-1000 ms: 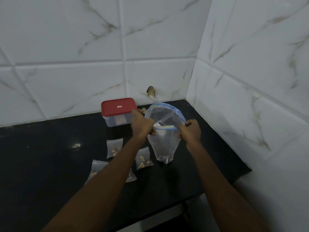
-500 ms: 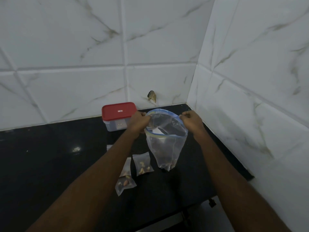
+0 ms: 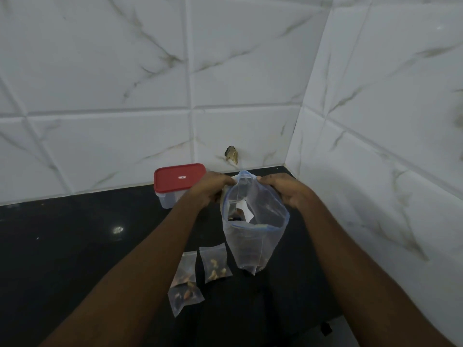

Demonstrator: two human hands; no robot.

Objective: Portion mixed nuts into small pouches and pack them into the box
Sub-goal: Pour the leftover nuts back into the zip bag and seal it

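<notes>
The black polished stone counter (image 3: 75, 246) runs into the tiled corner. Over it hangs the large clear plastic zip bag with a blue seal strip (image 3: 253, 244), long axis vertical, its mouth gaping open between the hands. The clear plastic box with a red lid (image 3: 179, 177) stands closed just behind the left hand (image 3: 210, 190), the nearer one. Three small clear nut-filled pouches (image 3: 215, 262) lie beside the left forearm. The left hand and the right hand (image 3: 285, 191) each pinch the bag's rim.
</notes>
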